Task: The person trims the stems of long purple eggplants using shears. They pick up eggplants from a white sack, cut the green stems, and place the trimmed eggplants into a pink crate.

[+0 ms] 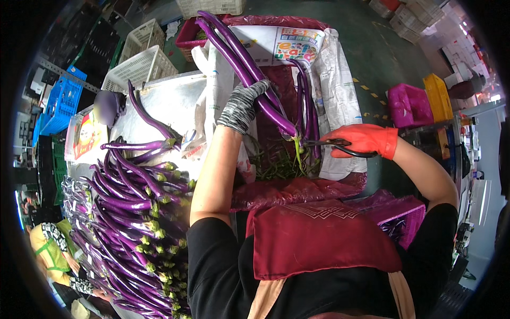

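My left hand (244,105), in a black-and-grey knit glove, grips long purple eggplants (235,54) that slant over a lined crate. Their green stem (298,150) points down and toward me. In a red rubber glove, my right hand (360,139) holds black-handled scissors (346,148), whose blades reach the stem; whether they meet around it I cannot tell. Several more eggplants (306,93) lie along the crate's right side. Cut green stem pieces (277,164) are scattered in its near end. White printed paper (338,75) and dark red plastic (297,193) line the crate.
A big pile of eggplants (123,223) covers the table at my left, beside a bare metal surface (171,99). White plastic crates (139,65) stand beyond it. Another person (51,251) works at lower left. Pink (408,105) and yellow crates (437,97) stand to the right.
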Demonstrator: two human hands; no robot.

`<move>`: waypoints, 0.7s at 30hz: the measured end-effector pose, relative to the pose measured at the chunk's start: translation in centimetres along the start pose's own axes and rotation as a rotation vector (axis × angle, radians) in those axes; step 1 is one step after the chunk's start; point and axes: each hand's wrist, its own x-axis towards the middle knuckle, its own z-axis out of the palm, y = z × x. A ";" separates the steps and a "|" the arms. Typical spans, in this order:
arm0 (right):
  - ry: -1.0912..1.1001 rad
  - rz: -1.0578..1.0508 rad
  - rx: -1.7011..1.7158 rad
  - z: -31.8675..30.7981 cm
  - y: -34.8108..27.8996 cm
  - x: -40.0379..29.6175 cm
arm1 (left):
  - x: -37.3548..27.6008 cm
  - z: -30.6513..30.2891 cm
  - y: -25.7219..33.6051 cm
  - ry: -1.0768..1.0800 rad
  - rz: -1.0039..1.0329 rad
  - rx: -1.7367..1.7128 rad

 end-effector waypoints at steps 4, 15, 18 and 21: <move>0.052 -0.080 0.057 1.7 1.0 1.8 | 1.0 -0.5 -1.1 0.010 -0.034 0.055; 0.236 0.033 -0.148 5.6 3.4 0.3 | 2.1 0.7 -4.1 0.385 0.551 0.721; 0.350 0.048 -0.048 6.9 2.7 -0.7 | 2.4 0.2 -4.6 0.425 0.726 0.903; 0.289 0.180 0.172 7.0 1.2 -1.7 | 0.6 1.5 -3.5 0.441 0.833 1.156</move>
